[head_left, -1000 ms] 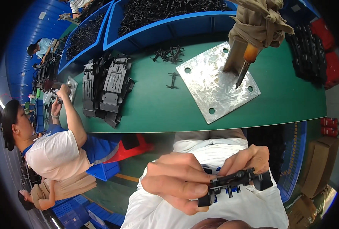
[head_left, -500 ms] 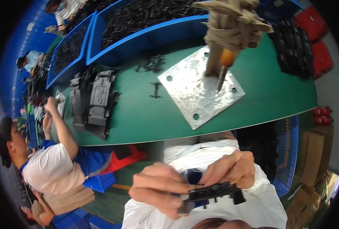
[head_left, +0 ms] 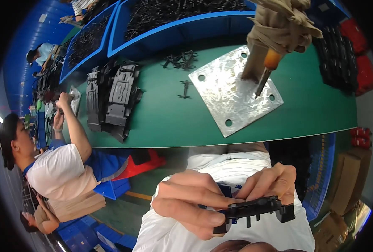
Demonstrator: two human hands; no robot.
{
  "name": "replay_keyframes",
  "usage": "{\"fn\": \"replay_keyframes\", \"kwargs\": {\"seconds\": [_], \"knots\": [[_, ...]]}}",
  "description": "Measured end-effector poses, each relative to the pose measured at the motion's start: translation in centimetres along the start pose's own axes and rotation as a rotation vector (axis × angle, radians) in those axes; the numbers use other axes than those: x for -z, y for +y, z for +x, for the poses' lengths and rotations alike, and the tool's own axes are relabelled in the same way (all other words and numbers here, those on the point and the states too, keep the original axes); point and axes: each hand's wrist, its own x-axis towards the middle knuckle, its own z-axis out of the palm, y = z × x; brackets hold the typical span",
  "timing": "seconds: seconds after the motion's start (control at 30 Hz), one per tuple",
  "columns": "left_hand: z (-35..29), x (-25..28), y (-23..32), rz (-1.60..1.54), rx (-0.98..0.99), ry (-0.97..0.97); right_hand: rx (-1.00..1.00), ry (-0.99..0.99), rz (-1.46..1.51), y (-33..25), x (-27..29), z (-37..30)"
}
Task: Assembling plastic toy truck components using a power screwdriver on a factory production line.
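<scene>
Bright glare across metal plate [head_left: 228,92]

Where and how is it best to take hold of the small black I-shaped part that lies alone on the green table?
Best pinch the I-shaped part by its thin middle bar, from above and the near side. The bar is narrow, with wider crosspieces at both ends; the loose pile lies beyond, and the metal plate sits close on the right.

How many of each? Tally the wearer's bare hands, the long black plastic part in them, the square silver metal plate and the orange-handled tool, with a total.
Wearer's left hand and right hand: 2
Long black plastic part: 1
Square silver metal plate: 1
Orange-handled tool: 1
Total: 5
</scene>
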Motion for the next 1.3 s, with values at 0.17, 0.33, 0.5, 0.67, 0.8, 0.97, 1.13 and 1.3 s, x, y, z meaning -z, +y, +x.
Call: {"fn": "replay_keyframes", "kwargs": {"seconds": [0.17, 0.33, 0.5, 0.67, 0.8, 0.97, 1.13, 1.3], "knots": [[-0.5, 0.0, 0.4, -0.025, -0.058, 0.109, -0.104, -0.047, -0.025, -0.5, 0.2, 0.6], [-0.1, 0.2, -0.1, -0.064, -0.053, 0.094, -0.113, 0.043, -0.052, -0.5, -0.5, 0.4], [-2.9, 1.0, -1.1, 0.381, 0.188, 0.339, -0.501, 0.537, -0.389, -0.7, 0.0, 0.7], [-1.6, 1.4, -2.0, -0.109, 0.8, 0.49, -0.559, 0.656, 0.013, 0.9, 1.0, 1.5], [-1.8, 1.9, -1.9, -0.084, 0.801, 0.464, -0.57, 0.682, 0.021, 1.5, 1.2, 1.1], [-2.1, 2.3, -1.9, -0.088, 0.816, 0.49, -0.578, 0.67, 0.022, 1.7, 0.9, 1.7], [-2.5, 2.6, -2.1, -0.121, 0.802, 0.509, -0.575, 0.687, -0.012, 2.1, 0.8, 1.7], [-2.7, 3.0, -2.5, -0.121, 0.832, 0.507, -0.577, 0.71, -0.014, 2.3, 1.2, 1.5]]}}
